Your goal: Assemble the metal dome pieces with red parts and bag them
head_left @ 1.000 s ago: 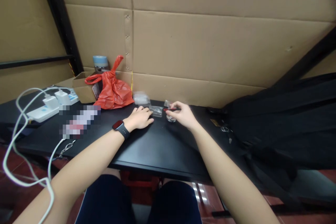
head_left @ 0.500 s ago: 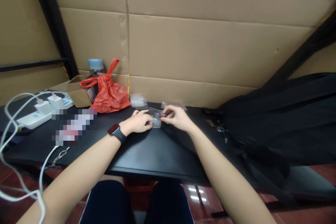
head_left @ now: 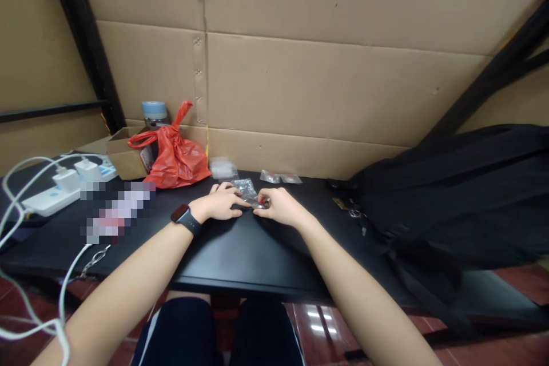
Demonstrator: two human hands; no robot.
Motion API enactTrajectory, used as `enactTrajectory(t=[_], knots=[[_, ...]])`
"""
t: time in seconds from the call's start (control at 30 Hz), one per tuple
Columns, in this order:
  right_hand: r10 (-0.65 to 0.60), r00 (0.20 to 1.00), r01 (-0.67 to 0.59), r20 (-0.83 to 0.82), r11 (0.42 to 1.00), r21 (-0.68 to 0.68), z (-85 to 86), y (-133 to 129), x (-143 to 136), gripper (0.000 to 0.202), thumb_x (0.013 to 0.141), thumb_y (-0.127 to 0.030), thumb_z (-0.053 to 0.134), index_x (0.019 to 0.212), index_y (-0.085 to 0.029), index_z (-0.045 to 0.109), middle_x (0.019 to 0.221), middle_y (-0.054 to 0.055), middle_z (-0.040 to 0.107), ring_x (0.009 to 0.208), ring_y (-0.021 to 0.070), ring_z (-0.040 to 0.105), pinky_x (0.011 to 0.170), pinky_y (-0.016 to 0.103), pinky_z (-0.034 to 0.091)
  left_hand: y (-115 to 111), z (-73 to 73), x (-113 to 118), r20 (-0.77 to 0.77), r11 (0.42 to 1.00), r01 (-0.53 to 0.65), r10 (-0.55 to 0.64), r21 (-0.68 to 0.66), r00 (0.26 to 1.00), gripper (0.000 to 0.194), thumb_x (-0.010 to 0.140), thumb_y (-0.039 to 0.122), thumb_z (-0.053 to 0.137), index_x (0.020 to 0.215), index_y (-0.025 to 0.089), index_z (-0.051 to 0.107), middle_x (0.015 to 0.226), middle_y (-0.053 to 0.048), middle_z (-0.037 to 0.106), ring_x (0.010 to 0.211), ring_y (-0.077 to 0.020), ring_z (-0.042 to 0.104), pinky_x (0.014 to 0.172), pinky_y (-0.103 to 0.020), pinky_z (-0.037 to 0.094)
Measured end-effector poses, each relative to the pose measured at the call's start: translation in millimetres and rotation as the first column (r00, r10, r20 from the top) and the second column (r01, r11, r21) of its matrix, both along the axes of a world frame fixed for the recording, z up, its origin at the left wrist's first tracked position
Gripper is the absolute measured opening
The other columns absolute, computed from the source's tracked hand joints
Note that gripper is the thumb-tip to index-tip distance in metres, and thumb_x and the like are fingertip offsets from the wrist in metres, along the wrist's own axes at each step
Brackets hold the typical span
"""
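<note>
My left hand [head_left: 219, 202], a black watch on its wrist, lies palm down on the black tabletop [head_left: 257, 251] with its fingers apart. Its fingertips touch a small clear plastic bag [head_left: 244, 186] that lies flat. On the right side of the bag's near end, my right hand [head_left: 281, 206] is closed in a pinch on a small red object [head_left: 262, 199]. Fingers cover most of that object, and its kind does not show. Whether part of it sits inside the bag I cannot tell.
Behind the hands lie a stack of clear bags [head_left: 223, 168] and two small filled packets [head_left: 270, 176]. A red plastic bag [head_left: 178, 154], a cardboard box [head_left: 126, 154] and a power strip [head_left: 47, 197] stand left. A black backpack [head_left: 454, 194] lies right.
My left hand has spread out over the clear bag. The right hand with the red object has come nearer to the bag's near end. The view has shifted slightly.
</note>
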State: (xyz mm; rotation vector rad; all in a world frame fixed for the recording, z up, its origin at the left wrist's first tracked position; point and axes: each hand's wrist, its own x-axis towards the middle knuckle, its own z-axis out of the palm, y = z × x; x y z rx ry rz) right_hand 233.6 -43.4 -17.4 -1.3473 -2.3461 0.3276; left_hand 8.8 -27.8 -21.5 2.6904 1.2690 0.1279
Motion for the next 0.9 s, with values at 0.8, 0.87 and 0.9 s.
enactTrajectory(t=[0.8,0.87,0.9], knots=[[-0.084,0.996,0.084,-0.011,0.981,0.174,-17.4,25.5,-8.6,0.035,0.073,-0.023,0.080,0.104,-0.025,0.066,0.095,0.002,0.068,0.090,0.0199,0.062,0.074,0.028,0.044,-11.5,9.6,-3.2,0.029,0.989,0.080,-0.077,-0.121,0.997,0.041,0.080,0.044,0.067,0.120,0.051,0.066,0.157,0.004,0.039,0.142,-0.0411,0.029,0.110,-0.066,0.019],[-0.119,0.992,0.108,0.035,0.968,0.227,-19.8,30.7,-15.2,0.030,0.077,-0.023,0.077,0.104,-0.024,0.064,0.097,0.003,0.067,0.092,0.0205,0.062,0.075,0.029,0.043,-10.9,9.8,-3.4,0.006,0.988,0.089,-0.089,-0.126,0.996,0.041,0.081,0.044,0.067,0.122,0.050,0.065,0.159,0.004,0.035,0.144,-0.0413,0.027,0.110,-0.066,0.019],[-0.143,0.988,0.123,0.061,0.959,0.256,-21.0,32.8,-18.4,0.026,0.079,-0.022,0.075,0.102,-0.023,0.064,0.097,0.004,0.067,0.092,0.0208,0.061,0.075,0.029,0.043,-10.5,10.0,-3.5,-0.018,0.987,0.094,-0.097,-0.130,0.995,0.042,0.082,0.044,0.066,0.123,0.050,0.064,0.160,0.004,0.033,0.145,-0.0412,0.026,0.110,-0.066,0.019]])
